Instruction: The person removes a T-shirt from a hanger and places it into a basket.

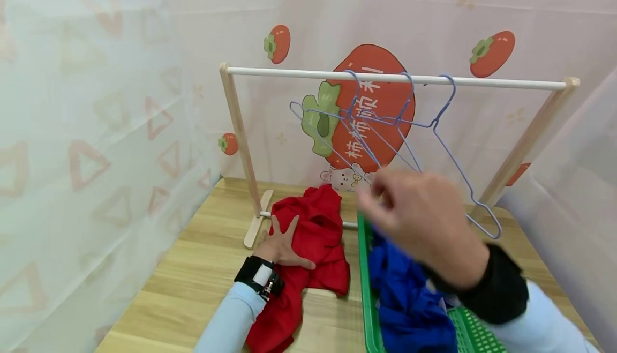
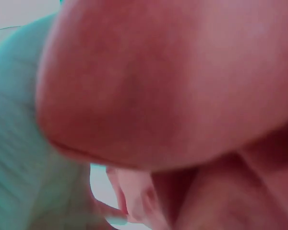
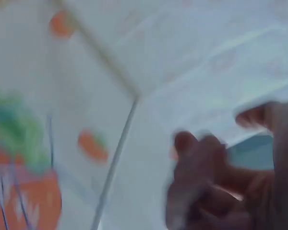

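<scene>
A crumpled red garment (image 1: 320,243) lies on the wooden table, partly over the rack's low rail. My left hand (image 1: 283,248) rests on it with fingers spread. In the left wrist view reddish cloth (image 2: 134,86) fills most of the picture, very near the lens. My right hand (image 1: 424,219), blurred, is raised above the green basket (image 1: 367,299) and in front of the hangers. In the right wrist view the right hand's fingers (image 3: 197,177) are loosely bent, thumb apart, with nothing between them. Blue cloth (image 1: 405,294) lies in the basket, partly hidden behind the right forearm.
Several blue wire hangers (image 1: 435,124) hang from the white bar (image 1: 511,83) of a rack with wooden posts (image 1: 241,139). Behind it is a printed curtain (image 1: 193,37). Wooden tabletop (image 1: 183,283) shows left of the red garment.
</scene>
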Available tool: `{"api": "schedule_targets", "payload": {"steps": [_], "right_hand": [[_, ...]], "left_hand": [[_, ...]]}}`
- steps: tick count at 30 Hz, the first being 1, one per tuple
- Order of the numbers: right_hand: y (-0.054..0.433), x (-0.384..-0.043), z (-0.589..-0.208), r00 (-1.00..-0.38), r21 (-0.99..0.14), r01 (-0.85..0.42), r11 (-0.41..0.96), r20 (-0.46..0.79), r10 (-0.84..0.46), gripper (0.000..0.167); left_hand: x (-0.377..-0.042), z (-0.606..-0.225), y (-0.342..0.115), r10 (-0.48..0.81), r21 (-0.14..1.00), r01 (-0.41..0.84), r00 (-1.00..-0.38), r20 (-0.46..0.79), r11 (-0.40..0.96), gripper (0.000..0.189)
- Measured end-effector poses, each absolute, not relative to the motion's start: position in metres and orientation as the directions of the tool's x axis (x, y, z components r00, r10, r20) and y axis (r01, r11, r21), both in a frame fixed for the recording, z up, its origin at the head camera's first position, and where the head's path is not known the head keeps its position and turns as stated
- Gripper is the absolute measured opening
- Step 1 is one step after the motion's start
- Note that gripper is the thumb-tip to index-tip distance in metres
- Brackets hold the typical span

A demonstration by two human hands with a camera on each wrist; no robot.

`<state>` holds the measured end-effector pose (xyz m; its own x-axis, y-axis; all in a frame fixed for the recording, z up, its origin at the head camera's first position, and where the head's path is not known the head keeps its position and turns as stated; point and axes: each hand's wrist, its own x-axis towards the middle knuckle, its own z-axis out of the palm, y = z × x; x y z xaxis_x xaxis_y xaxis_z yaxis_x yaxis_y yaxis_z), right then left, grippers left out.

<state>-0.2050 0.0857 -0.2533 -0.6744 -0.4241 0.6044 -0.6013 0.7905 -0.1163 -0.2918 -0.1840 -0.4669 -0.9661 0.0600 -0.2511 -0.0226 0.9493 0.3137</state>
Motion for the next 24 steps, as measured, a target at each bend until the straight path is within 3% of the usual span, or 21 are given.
{"api": "schedule_targets", "payload": {"steps": [3, 6, 11, 14, 18, 21, 24], "right_hand": [[0.062, -0.19, -0.282, -0.722, -0.057, -0.641, 0.766, 0.383, -0.576, 0.031], [0.028, -0.213, -0.324, -0.747, 0.004, -0.659, 0.752, 0.111, -0.655, 0.056], [-0.022, -0.277, -0.394, -0.795, -0.014, -0.581, 0.814, -0.206, -0.571, 0.113], [-0.04, -0.304, -0.43, -0.825, -0.061, -0.493, 0.868, -0.285, -0.489, 0.133], [-0.048, -0.325, -0.464, -0.853, -0.094, -0.416, 0.904, -0.304, -0.424, 0.128], [-0.05, -0.333, -0.472, -0.863, -0.114, -0.401, 0.909, -0.285, -0.417, 0.104], [-0.053, -0.335, -0.467, -0.847, -0.155, -0.422, 0.893, -0.284, -0.45, 0.085]], "left_hand": [[-0.294, -0.463, -0.183, 0.057, 0.298, -0.031, -0.958, -0.28, 0.954, 0.135], [-0.299, -0.47, -0.184, 0.051, 0.29, -0.037, -0.956, -0.289, 0.956, 0.134], [-0.298, -0.478, -0.179, 0.046, 0.317, -0.046, -0.96, -0.277, 0.947, 0.119], [-0.296, -0.486, -0.177, 0.063, 0.351, -0.035, -0.963, -0.263, 0.936, 0.116], [-0.297, -0.495, -0.173, 0.104, 0.359, 0.012, -0.966, -0.238, 0.933, 0.113], [-0.304, -0.502, -0.175, 0.132, 0.346, 0.058, -0.972, -0.193, 0.936, 0.103], [-0.317, -0.52, -0.185, 0.157, 0.332, 0.106, -0.979, -0.128, 0.937, 0.077]]}}
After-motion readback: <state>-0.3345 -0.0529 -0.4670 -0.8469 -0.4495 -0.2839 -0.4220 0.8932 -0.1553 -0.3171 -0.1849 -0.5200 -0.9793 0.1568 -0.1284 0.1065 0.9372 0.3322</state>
